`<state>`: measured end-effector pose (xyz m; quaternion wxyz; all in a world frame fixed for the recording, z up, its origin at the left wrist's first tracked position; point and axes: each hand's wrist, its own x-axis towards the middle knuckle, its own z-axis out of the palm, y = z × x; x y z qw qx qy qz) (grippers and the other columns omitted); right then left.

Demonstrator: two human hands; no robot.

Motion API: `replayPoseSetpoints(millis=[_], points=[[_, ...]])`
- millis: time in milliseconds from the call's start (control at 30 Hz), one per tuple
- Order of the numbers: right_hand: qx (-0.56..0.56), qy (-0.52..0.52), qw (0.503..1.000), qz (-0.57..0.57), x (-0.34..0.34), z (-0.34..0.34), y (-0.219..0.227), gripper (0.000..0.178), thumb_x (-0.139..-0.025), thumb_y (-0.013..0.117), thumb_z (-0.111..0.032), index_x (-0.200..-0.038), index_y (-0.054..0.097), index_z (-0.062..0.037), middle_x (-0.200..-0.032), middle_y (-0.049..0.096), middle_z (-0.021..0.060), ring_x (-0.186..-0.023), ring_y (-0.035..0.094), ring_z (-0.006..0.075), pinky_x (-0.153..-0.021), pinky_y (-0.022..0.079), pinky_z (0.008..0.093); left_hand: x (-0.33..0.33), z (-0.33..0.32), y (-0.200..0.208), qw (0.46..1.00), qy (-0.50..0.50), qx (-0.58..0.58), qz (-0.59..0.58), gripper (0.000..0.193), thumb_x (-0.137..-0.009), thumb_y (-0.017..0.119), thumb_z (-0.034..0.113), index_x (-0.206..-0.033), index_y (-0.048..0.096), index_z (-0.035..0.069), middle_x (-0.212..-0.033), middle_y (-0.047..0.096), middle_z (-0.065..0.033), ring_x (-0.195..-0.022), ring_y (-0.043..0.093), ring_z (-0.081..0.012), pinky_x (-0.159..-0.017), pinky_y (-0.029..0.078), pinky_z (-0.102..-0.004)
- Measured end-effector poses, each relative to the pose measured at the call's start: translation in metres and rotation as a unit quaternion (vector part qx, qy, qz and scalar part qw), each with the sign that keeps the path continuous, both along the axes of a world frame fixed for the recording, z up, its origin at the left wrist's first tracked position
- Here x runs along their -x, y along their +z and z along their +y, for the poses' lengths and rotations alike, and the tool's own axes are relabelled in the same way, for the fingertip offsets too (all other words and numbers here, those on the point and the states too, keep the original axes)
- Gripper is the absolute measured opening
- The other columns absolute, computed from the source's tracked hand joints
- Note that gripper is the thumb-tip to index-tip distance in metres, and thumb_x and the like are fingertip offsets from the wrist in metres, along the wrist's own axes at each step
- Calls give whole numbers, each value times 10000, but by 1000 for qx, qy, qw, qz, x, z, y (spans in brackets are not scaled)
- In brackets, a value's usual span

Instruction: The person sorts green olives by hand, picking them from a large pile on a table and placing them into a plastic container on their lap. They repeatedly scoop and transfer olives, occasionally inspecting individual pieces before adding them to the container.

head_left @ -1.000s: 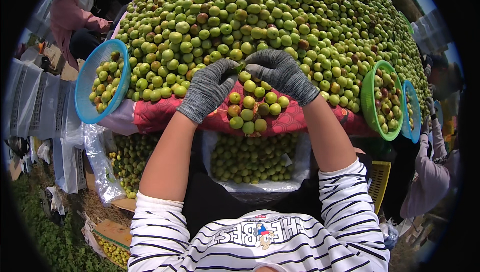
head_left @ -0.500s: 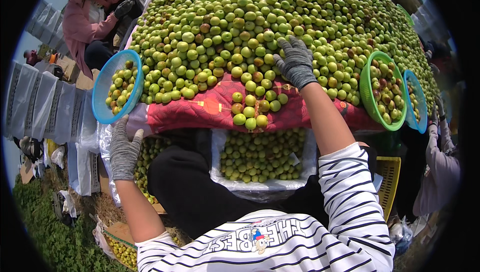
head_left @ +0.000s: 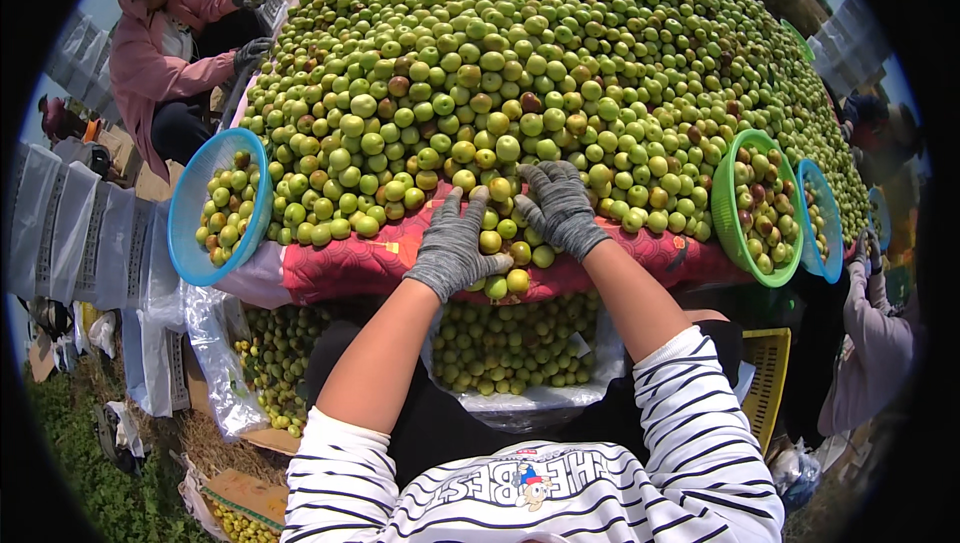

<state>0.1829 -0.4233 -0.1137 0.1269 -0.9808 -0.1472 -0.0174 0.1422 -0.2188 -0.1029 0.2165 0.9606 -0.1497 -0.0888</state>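
Both my hands wear grey knit gloves and rest at the near edge of a big heap of green jujubes point(head_left: 480, 73), some blushed brown. My left hand point(head_left: 452, 245) lies over the red patterned cloth point(head_left: 640, 253), its fingers reaching forward and its thumb beside a few loose jujubes point(head_left: 516, 255). Across from it, my right hand point(head_left: 563, 211) has its fingers stretched out against the heap's front. Those loose jujubes sit between the two hands. Neither hand is seen gripping a fruit, though the palms are hidden. Below the cloth's edge, a plastic-lined crate point(head_left: 610, 368) holds more jujubes.
A blue basket point(head_left: 180, 208) stands at the left, a green basket point(head_left: 722, 193) and another blue basket point(head_left: 835, 261) at the right, all holding jujubes. A yellow crate point(head_left: 765, 383) is low right. One person in pink point(head_left: 150, 63) sits far left; another person point(head_left: 870, 353) is at right.
My left hand has moved from beside the blue basket to the front of the heap. My right hand has drawn back toward me, and fewer loose jujubes show on the cloth.
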Motion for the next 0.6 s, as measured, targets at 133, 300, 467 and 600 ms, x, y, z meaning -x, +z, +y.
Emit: replayPoseSetpoints(millis=[133, 300, 467, 600], points=[[-8, 34, 996, 81, -4, -10, 33, 512, -899, 574, -453, -1290, 555, -122, -1216, 564, 166, -1121, 572, 306, -982, 453, 455, -20, -2, 4, 1000, 10, 3, -19, 921, -669, 809, 466, -1407, 415, 81, -1264, 496, -193, -1202, 485, -354, -1023, 421, -437], [-92, -29, 986, -140, -136, 4, 67, 241, -888, 613, -219, -1072, 654, -69, -1014, 653, 136, -988, 619, 310, -887, 502, 412, -50, -2, 5, 985, 93, 107, -101, 695, -765, 755, 428, -1285, 524, 28, -1176, 569, -204, -1128, 547, -351, -1000, 434, -439], [4, -98, 994, 44, -214, 35, 73, 421, -892, 600, -319, -1198, 567, -33, -1207, 589, 185, -1165, 566, 315, -1002, 451, 420, -77, 2, -1, 955, 123, 227, -144, 447, -810, 724, 297, -1137, 617, 12, -1036, 652, -161, -980, 616, -319, -903, 487, -419], [108, -44, 981, 158, -194, 43, 76, 471, -867, 615, -306, -1249, 530, -44, -1277, 557, 192, -1167, 577, 312, -981, 472, 423, -89, 1, 0, 951, 100, 245, -159, 295, -844, 712, 202, -1072, 642, 29, -921, 660, -107, -829, 639, -229, -791, 521, -355]])
